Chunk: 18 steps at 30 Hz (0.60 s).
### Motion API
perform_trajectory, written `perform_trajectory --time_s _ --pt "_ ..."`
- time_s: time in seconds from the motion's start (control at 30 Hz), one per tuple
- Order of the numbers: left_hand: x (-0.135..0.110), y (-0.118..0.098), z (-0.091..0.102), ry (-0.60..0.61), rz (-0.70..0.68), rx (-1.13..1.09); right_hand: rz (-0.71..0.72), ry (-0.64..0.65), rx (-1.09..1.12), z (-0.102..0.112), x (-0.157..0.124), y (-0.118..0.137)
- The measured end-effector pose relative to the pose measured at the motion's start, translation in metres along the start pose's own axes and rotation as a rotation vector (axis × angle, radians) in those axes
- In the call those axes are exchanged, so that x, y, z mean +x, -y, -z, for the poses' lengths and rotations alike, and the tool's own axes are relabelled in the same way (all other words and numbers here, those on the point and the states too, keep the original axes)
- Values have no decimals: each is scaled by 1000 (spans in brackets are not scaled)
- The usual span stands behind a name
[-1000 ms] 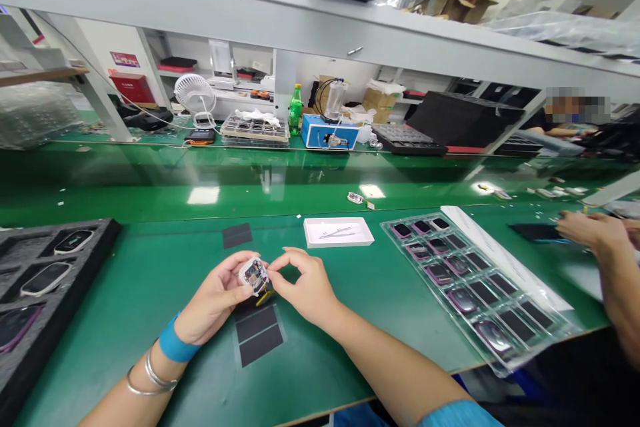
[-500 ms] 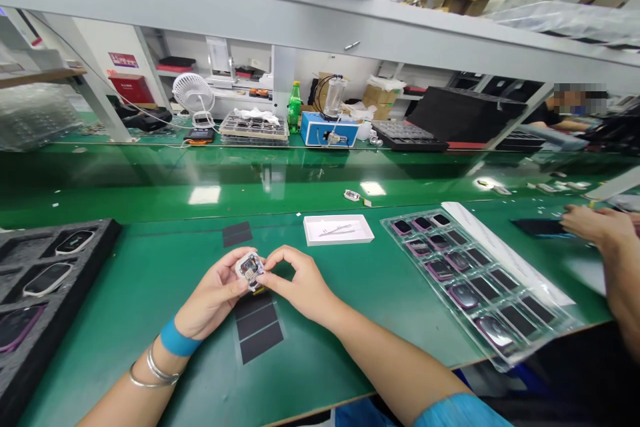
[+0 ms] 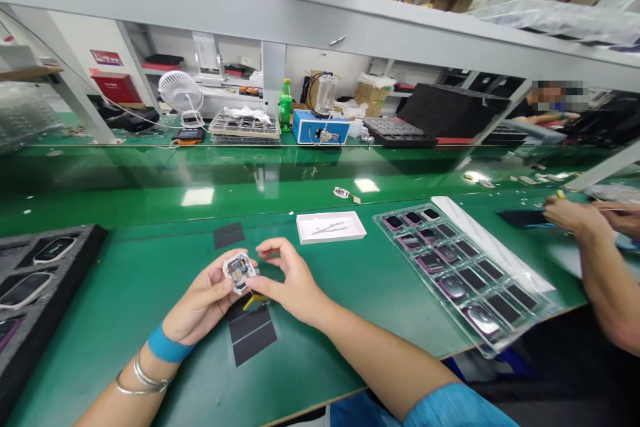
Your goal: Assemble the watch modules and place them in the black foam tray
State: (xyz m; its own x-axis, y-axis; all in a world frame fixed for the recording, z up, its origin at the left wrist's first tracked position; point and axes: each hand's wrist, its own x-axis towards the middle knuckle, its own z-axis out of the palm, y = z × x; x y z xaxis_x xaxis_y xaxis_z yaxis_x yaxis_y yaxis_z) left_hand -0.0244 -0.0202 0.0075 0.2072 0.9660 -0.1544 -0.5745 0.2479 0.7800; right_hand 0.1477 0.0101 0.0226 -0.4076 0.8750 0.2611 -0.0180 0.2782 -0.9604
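Note:
My left hand (image 3: pixel 203 300) is closed around a small white watch body (image 3: pixel 239 270) with its circuit board facing up. My right hand (image 3: pixel 287 280) pinches at the lower right edge of that body, where a small yellow strip (image 3: pixel 254 298) hangs down. Both hands hover just above dark rectangular pads (image 3: pixel 251 332) stuck on the green bench (image 3: pixel 150 280). A blue band and metal bangles sit on my left wrist.
A white tray (image 3: pixel 331 226) with tweezers lies beyond my hands. A clear blister tray (image 3: pixel 463 272) of watch parts lies to the right, a black foam tray (image 3: pixel 30 287) to the left. A co-worker's hands (image 3: pixel 575 217) work at far right. A conveyor strip runs behind.
The yellow strip now hangs free below the watch body. My hands and the body shifted slightly left in view as the camera turned.

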Motion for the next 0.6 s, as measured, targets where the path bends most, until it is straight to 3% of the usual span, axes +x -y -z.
perform_trajectory --time_s 0.17,0.27,0.33,0.43,0.6 --pt "-1 -9 1 -66 -80 -4 -422 263 397 -3 5 -12" --pt "2 -14 1 -115 -121 20 -516 236 422 1 11 -15" --pt "3 -16 1 -125 -118 36 -468 123 379 5 13 -13" --pt "4 -15 0 -82 -10 75 -228 -19 223 10 13 -8" --pt "2 -9 -5 13 228 198 206 -20 -217 8 6 0"
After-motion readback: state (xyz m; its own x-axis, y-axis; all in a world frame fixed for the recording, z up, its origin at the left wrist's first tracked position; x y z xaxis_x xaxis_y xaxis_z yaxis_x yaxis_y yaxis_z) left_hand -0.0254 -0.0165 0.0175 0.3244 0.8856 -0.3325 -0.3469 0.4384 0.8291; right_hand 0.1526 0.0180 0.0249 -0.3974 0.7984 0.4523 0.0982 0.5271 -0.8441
